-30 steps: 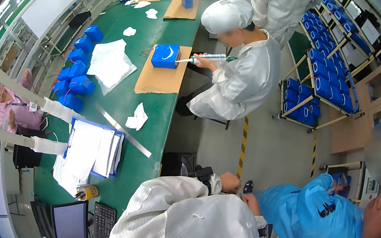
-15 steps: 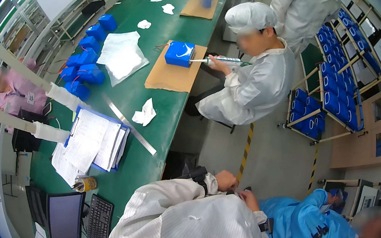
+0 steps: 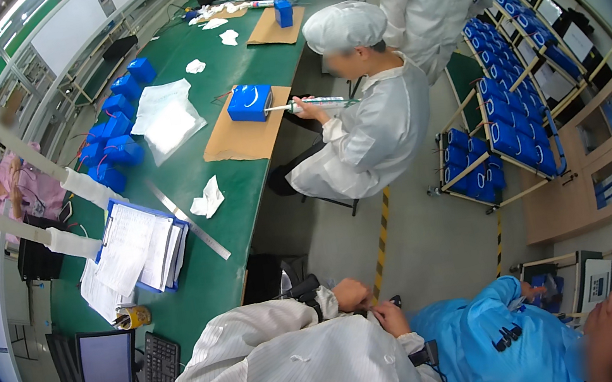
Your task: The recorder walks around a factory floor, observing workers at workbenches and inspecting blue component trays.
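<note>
White striped cuffs [image 3: 221,336] behind both hands: L hand [image 3: 352,294] just beyond R hand [image 3: 392,319], fingers curled, nearly meeting; can't tell if clenched or grasping sth small. Nearest to them, black wristbands [image 3: 428,354], one per wrist. Out L, green worktop [image 3: 241,200] w/ keyboard [image 3: 162,375], monitor [image 3: 109,377], clipped papers [image 3: 146,248], metal strip [image 3: 189,221]. Farther up, blue block [image 3: 250,103] on cardboard [image 3: 236,141], nr white-clad co-worker [image 3: 383,129] w/ nozzled tube [image 3: 332,101]. Off R, blue-clad co-worker [image 3: 483,338]; beyond, blue packs [image 3: 515,134] on racks.

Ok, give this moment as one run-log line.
left hand, right hand: close together; grip: unclear; leftward: green table; co-worker: tube at blue box
</note>
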Demonstrator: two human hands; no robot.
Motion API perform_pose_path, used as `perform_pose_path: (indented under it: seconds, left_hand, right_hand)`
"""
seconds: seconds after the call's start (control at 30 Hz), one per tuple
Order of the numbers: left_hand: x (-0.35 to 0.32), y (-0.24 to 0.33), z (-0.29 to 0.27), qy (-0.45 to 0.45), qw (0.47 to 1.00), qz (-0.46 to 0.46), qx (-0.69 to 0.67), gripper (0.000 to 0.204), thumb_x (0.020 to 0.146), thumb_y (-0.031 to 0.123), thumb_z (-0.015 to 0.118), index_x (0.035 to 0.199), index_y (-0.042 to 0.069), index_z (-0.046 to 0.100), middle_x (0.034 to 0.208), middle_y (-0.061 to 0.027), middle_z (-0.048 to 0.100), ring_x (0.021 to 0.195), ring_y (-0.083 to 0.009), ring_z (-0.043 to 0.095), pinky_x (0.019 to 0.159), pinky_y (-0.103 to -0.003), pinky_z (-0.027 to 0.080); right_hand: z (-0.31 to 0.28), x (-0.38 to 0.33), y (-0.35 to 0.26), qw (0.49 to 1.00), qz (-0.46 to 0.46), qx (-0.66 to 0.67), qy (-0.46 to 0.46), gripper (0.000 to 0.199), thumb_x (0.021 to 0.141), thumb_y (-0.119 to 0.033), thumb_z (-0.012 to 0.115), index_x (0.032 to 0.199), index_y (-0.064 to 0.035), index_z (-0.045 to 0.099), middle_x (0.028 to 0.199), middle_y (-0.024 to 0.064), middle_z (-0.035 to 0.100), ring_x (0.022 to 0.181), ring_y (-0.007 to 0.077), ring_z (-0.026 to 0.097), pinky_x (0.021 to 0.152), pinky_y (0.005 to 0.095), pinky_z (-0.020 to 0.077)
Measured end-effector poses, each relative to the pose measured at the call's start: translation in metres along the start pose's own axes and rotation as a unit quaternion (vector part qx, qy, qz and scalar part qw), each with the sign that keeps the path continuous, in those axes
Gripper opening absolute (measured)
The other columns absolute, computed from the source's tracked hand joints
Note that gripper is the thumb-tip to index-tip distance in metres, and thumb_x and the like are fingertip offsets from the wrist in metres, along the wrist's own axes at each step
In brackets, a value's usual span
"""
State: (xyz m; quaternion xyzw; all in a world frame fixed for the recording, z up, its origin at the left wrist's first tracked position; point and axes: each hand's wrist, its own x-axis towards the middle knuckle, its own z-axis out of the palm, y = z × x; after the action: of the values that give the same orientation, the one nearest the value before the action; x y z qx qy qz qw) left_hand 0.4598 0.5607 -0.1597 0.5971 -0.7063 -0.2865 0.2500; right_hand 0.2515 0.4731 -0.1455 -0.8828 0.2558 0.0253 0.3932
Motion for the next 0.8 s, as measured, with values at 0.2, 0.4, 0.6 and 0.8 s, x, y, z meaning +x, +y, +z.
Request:
perform_pose_path:
  seconds: [0.2, 0.4, 0.6, 0.8]
  left_hand:
    - [-0.004, 0.006, 0.019, 0.004, 1.0, -0.012, 0.014, 0.015, 0.07, 0.025, 0.074, 0.072, 0.012, 0.069, 0.076, -0.0113, 0.068, 0.074, -0.0356, 0.066, 0.067, -0.045, 0.052]
    - [0.013, 0.02, 0.031, -0.018, 1.0, 0.02, 0.0, 0.016, 0.072, 0.025, 0.074, 0.076, 0.01, 0.07, 0.081, -0.0129, 0.069, 0.079, -0.037, 0.067, 0.069, -0.046, 0.053]
    - [0.003, 0.019, 0.02, -0.101, 0.993, -0.042, -0.041, 0.023, 0.082, 0.033, 0.072, 0.087, 0.01, 0.072, 0.09, -0.0123, 0.069, 0.084, -0.0343, 0.067, 0.073, -0.044, 0.053]
    - [0.009, 0.018, 0.02, -0.109, 0.989, -0.068, -0.071, 0.02, 0.083, 0.029, 0.073, 0.091, 0.011, 0.075, 0.087, -0.0107, 0.069, 0.081, -0.0312, 0.068, 0.073, -0.04, 0.054]
  right_hand:
    - [0.008, -0.013, 0.007, 0.999, -0.011, 0.037, 0.032, 0.014, 0.087, -0.015, 0.068, 0.097, -0.007, 0.073, 0.09, 0.0149, 0.067, 0.085, 0.0359, 0.064, 0.074, 0.0412, 0.0515]
    - [0.001, -0.041, 0.019, 0.998, 0.032, 0.031, 0.05, 0.014, 0.087, -0.016, 0.068, 0.097, -0.0077, 0.073, 0.091, 0.0138, 0.066, 0.085, 0.035, 0.064, 0.074, 0.0411, 0.052]
    - [0.024, -0.034, 0.035, 1.0, -0.003, 0.009, 0.023, 0.017, 0.088, -0.025, 0.062, 0.093, -0.0114, 0.072, 0.092, 0.0127, 0.064, 0.089, 0.0343, 0.063, 0.079, 0.0438, 0.0514]
    - [0.025, -0.037, 0.033, 0.998, 0.029, 0.028, 0.049, 0.018, 0.089, -0.025, 0.059, 0.095, -0.0137, 0.072, 0.098, 0.0089, 0.066, 0.098, 0.0312, 0.063, 0.081, 0.0444, 0.0516]
